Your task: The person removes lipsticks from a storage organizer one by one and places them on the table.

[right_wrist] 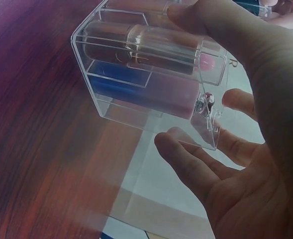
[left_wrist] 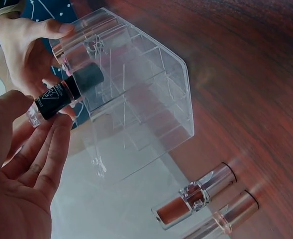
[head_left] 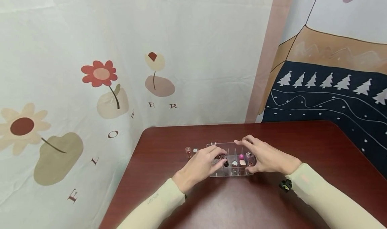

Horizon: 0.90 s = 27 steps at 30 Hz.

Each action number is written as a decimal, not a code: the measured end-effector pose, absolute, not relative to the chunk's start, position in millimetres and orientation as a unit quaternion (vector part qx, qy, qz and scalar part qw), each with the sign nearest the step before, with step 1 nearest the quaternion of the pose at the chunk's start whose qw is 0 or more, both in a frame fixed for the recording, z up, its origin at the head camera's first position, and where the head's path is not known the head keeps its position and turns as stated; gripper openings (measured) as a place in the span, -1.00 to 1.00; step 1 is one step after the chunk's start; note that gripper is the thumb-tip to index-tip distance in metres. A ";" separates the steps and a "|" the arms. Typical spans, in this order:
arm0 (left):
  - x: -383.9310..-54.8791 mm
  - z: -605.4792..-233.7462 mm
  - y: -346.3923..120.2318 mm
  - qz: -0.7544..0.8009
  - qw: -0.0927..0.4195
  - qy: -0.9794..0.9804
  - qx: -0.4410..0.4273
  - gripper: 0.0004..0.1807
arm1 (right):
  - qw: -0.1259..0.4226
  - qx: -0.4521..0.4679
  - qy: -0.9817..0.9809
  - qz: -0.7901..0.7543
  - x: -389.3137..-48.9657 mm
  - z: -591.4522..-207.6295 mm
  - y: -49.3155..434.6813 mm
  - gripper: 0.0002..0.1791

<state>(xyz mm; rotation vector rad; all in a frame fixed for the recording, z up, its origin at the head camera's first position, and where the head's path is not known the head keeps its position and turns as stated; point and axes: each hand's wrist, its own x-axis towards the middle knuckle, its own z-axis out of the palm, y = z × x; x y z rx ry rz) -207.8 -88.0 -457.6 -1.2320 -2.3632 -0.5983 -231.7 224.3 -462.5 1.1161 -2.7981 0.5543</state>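
Observation:
On the table stands a clear compartmented organizer point(left_wrist: 156, 99), with several lip tubes upright in its right-hand cells. Between thumb and fingers my left hand point(head_left: 202, 163) pinches a black lipstick tube point(left_wrist: 54, 99) with a clear end, tilted at the organizer's open top. The tube's far end overlaps the clear wall, and its exact depth is hard to tell. My right hand point(head_left: 269, 156) grips the organizer's right end, thumb at the near side and fingers at the far side. Through the wall beside it show a brown-toned tube point(right_wrist: 161, 50) and a blue-and-pink tube point(right_wrist: 146, 92).
Two more lip tubes stand left of the organizer, a reddish-brown one point(left_wrist: 173, 210) and a paler one point(left_wrist: 231, 214). The dark red wooden table point(head_left: 229, 202) meets a flower-print cloth point(head_left: 196, 54) behind and a tree-print cloth point(head_left: 326, 98) at the right.

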 end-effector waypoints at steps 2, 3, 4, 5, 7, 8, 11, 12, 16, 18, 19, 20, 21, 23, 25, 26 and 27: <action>-208.2 -456.7 -89.0 -0.220 0.200 -0.849 -0.437 -0.74 | 0.039 0.363 -0.913 0.180 -232.4 -461.9 224.7 0.17; -208.4 -456.5 -89.7 -0.221 0.197 -0.851 -0.434 -0.73 | 0.038 0.364 -0.913 0.179 -232.6 -461.7 224.9 0.17; -208.5 -456.3 -90.3 -0.221 0.196 -0.853 -0.431 -0.72 | 0.038 0.363 -0.914 0.179 -232.7 -461.6 225.0 0.17; -208.5 -456.1 -91.0 -0.222 0.197 -0.853 -0.429 -0.72 | 0.037 0.363 -0.914 0.179 -232.7 -461.5 225.0 0.17; -208.6 -456.0 -92.3 -0.224 0.199 -0.854 -0.425 -0.72 | 0.035 0.362 -0.914 0.181 -232.6 -461.5 225.4 0.17; -208.7 -456.0 -92.9 -0.225 0.201 -0.854 -0.424 -0.72 | 0.035 0.362 -0.914 0.181 -232.6 -461.6 225.5 0.17; -208.0 -455.4 -94.4 -0.229 0.210 -0.851 -0.423 -0.74 | 0.035 0.361 -0.914 0.182 -232.6 -462.2 225.8 0.16; -207.7 -455.5 -94.9 -0.230 0.214 -0.850 -0.422 -0.74 | 0.036 0.362 -0.914 0.182 -232.8 -462.6 225.7 0.16; -205.1 -453.6 -97.8 -0.226 0.234 -0.847 -0.421 -0.74 | 0.039 0.365 -0.912 0.183 -232.5 -463.8 225.2 0.16; -204.0 -452.6 -99.8 -0.222 0.245 -0.844 -0.422 -0.74 | 0.039 0.365 -0.912 0.184 -232.2 -464.2 225.0 0.16; -203.4 -451.6 -100.9 -0.221 0.248 -0.843 -0.423 -0.74 | 0.039 0.365 -0.912 0.184 -231.9 -464.2 224.9 0.16; -203.4 -451.6 -101.9 -0.220 0.252 -0.842 -0.424 -0.74 | 0.040 0.365 -0.912 0.184 -231.7 -464.2 224.8 0.16; -203.4 -451.3 -103.0 -0.221 0.254 -0.841 -0.425 -0.73 | 0.041 0.364 -0.912 0.182 -231.6 -464.2 224.8 0.17; -203.4 -451.0 -105.3 -0.223 0.259 -0.838 -0.425 -0.73 | 0.043 0.364 -0.913 0.180 -231.5 -464.1 224.7 0.17; -203.3 -450.9 -107.8 -0.227 0.264 -0.836 -0.423 -0.73 | 0.045 0.365 -0.912 0.182 -231.6 -463.9 224.5 0.18; -203.2 -451.3 -109.1 -0.227 0.268 -0.836 -0.423 -0.73 | 0.045 0.364 -0.912 0.183 -231.8 -463.8 224.6 0.18; -203.1 -451.6 -110.4 -0.229 0.270 -0.835 -0.422 -0.73 | 0.045 0.364 -0.912 0.183 -232.0 -463.7 224.7 0.19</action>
